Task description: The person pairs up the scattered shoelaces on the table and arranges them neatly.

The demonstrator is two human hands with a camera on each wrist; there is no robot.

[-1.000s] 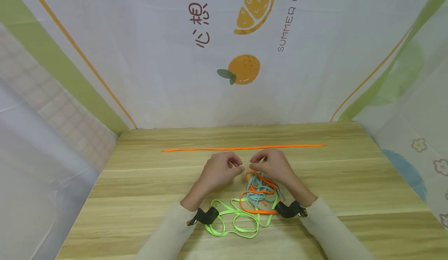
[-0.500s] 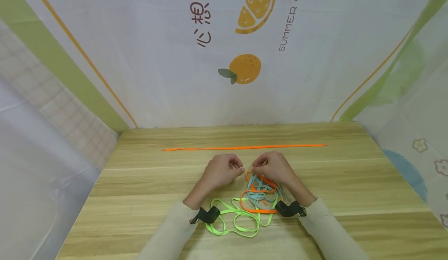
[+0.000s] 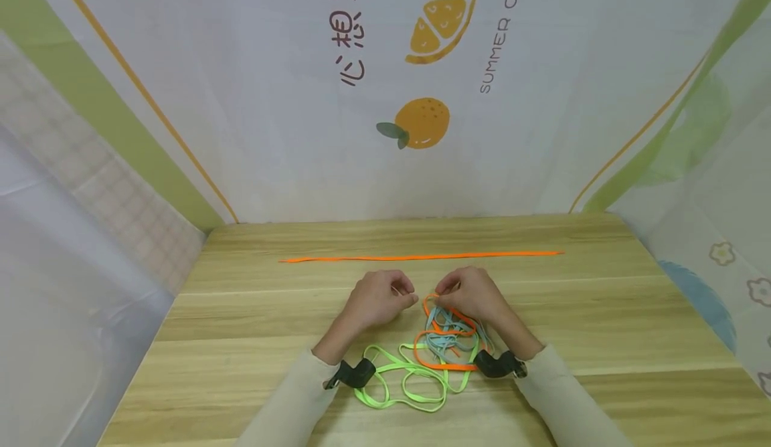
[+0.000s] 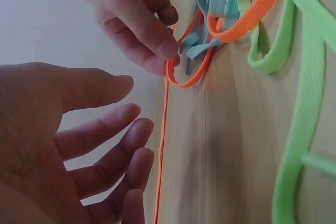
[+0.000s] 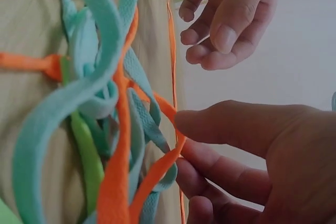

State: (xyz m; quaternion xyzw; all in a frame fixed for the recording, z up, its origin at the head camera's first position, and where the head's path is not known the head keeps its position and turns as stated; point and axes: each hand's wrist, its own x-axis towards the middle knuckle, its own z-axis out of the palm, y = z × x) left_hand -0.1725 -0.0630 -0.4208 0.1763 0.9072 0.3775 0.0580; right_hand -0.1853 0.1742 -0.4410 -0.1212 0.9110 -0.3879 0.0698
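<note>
A tangled orange shoelace (image 3: 446, 366) lies over a light blue shoelace (image 3: 447, 340) at the front middle of the table. My right hand (image 3: 472, 293) pinches a loop of that orange lace between thumb and fingertips, as the right wrist view shows. To its left, my left hand (image 3: 379, 298) holds nothing; in the left wrist view its fingers (image 4: 113, 135) are spread apart from the thumb. A bright green shoelace (image 3: 415, 403) lies in loose loops nearer to me, partly under the orange one. Farther back, a second orange shoelace (image 3: 421, 257) is stretched straight across the table.
The wooden table (image 3: 241, 340) spreads to both sides of the laces. Behind it hangs a white curtain (image 3: 289, 152) printed with oranges and lettering; more cloth hangs at the left and right. Black wrist cameras sit on both sleeves.
My right hand has come slightly down onto the top of the orange loop and now pinches it. The left hand stays nearly in place. The laces lie much as before.
</note>
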